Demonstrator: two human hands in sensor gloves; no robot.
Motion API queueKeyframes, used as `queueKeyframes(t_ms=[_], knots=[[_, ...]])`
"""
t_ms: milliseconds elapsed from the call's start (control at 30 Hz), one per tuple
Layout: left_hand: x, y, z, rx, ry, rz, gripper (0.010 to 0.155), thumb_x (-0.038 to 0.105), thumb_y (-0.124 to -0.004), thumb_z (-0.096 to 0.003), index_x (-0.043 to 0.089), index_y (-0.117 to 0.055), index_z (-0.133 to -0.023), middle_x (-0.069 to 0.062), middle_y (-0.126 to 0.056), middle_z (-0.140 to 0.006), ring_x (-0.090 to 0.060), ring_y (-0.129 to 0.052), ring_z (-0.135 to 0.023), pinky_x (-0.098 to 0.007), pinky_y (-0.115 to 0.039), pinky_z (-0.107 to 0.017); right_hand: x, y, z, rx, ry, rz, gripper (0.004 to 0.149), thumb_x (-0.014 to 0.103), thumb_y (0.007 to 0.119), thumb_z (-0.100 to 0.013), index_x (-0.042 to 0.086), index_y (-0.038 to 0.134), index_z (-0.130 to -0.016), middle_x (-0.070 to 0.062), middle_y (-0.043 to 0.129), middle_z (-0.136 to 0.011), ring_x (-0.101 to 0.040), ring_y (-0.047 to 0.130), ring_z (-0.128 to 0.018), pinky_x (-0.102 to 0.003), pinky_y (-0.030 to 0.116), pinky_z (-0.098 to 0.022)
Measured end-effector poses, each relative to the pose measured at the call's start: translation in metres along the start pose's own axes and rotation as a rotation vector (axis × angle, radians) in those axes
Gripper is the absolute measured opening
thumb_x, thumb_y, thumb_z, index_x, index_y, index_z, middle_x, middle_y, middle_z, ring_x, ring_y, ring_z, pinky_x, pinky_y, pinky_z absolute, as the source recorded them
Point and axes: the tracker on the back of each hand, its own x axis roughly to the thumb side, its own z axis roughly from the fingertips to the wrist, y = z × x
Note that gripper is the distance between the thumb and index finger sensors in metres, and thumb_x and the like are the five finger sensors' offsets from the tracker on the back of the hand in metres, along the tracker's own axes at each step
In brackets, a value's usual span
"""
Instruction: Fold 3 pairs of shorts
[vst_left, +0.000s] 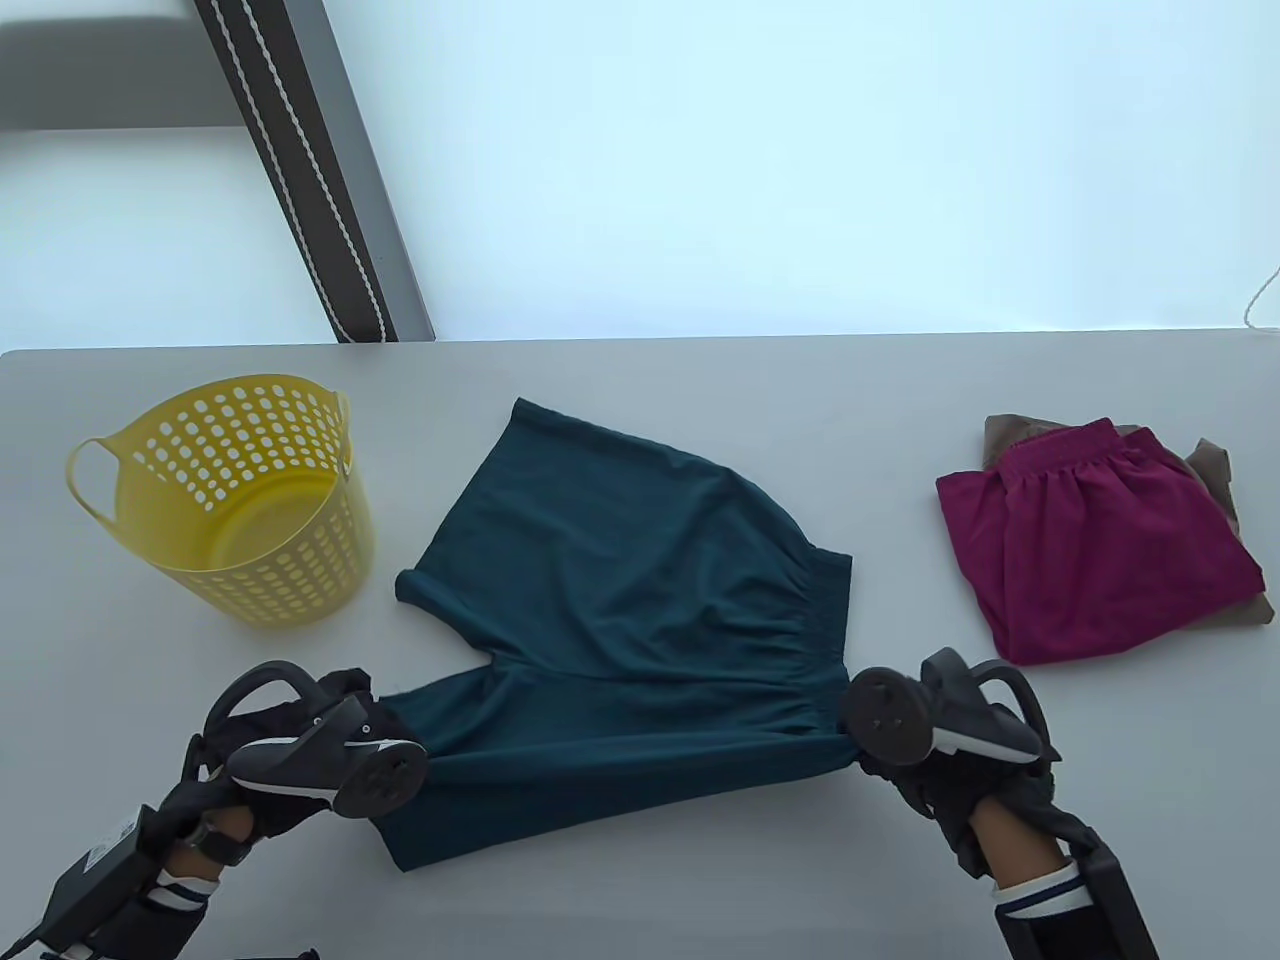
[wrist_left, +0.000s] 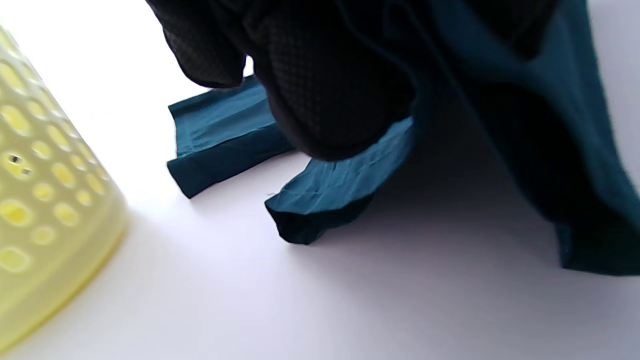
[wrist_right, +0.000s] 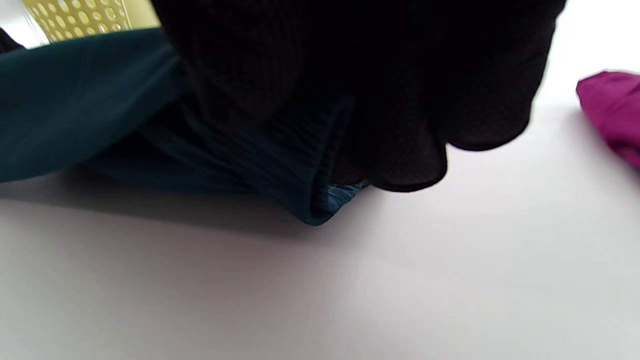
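Now | left hand (vst_left: 290, 770) grips teal shorts (vst_left: 640, 590) hem | right hand (vst_left: 925, 765) grips waistband

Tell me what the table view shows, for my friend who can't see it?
Two gloved hands, left hand and right hand, hold the near edge of dark teal shorts spread on a white table. A yellow basket stands on the left; folded magenta shorts lie on brown shorts on the right.
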Motion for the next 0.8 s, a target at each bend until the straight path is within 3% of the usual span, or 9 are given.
queueKeyframes(t_ms=[100, 233, 300, 433, 600, 800], knots=[[0.008, 0.02, 0.016, -0.044, -0.173, 0.161, 0.041, 0.052, -0.075, -0.0351, 0.041, -0.078, -0.074, 0.02, -0.1, -0.063, 0.003, -0.106, -0.043, -0.041, -0.081, -0.069, -0.014, -0.017, 0.013, -0.037, -0.021, -0.11, 0.046, 0.032, 0.081, -0.035, 0.021, 0.084, -0.08, -0.005, 0.1, -0.069, -0.024, 0.106, -0.056, -0.044, 0.085, -0.045], [-0.007, 0.046, 0.025, 0.04, -0.22, 0.266, 0.043, 0.053, -0.074, -0.0366, 0.039, -0.079, -0.077, 0.019, -0.101, -0.061, 0.003, -0.106, -0.039, -0.04, -0.083, -0.068, -0.029, -0.043, 0.016, -0.159, 0.062, -0.175, 0.047, 0.034, 0.081, -0.037, 0.017, 0.085, -0.08, -0.007, 0.1, -0.065, -0.027, 0.105, -0.051, -0.046, 0.083, -0.044], [-0.024, 0.058, 0.02, 0.071, -0.174, 0.307, 0.044, 0.053, -0.074, -0.0382, 0.036, -0.08, -0.079, 0.018, -0.101, -0.062, 0.002, -0.105, -0.039, -0.041, -0.083, -0.067, -0.036, -0.052, 0.008, -0.196, 0.131, -0.154, 0.047, 0.036, 0.079, -0.038, 0.016, 0.085, -0.08, -0.008, 0.1, -0.063, -0.027, 0.104, -0.05, -0.047, 0.082, -0.043], [-0.056, 0.067, -0.004, 0.084, 0.041, 0.274, 0.044, 0.051, -0.073, -0.0406, 0.034, -0.078, -0.081, 0.015, -0.1, -0.064, 0.0, -0.104, -0.041, -0.043, -0.082, -0.067, -0.048, -0.053, -0.027, -0.253, 0.293, -0.091, 0.048, 0.038, 0.078, -0.038, 0.014, 0.086, -0.079, -0.009, 0.1, -0.06, -0.028, 0.104, -0.046, -0.047, 0.081, -0.042], [-0.077, 0.052, -0.042, 0.064, 0.253, 0.256, 0.043, 0.048, -0.071, -0.0428, 0.032, -0.077, -0.082, 0.012, -0.099, -0.066, -0.002, -0.104, -0.043, -0.045, -0.081, -0.066, -0.049, -0.026, -0.07, -0.304, 0.452, -0.003, 0.047, 0.038, 0.076, -0.039, 0.015, 0.085, -0.079, -0.009, 0.098, -0.06, -0.029, 0.101, -0.047, -0.048, 0.079, -0.043], [-0.08, 0.024, -0.067, 0.085, 0.435, 0.229, 0.046, 0.044, -0.066, -0.0465, 0.029, -0.069, -0.09, 0.008, -0.094, -0.077, -0.006, -0.103, -0.054, -0.047, -0.079, -0.066, -0.039, 0.007, -0.09, -0.359, 0.534, 0.206, 0.051, 0.042, 0.067, -0.043, 0.017, 0.077, -0.086, -0.009, 0.095, -0.067, -0.03, 0.099, -0.053, -0.049, 0.077, -0.047]])
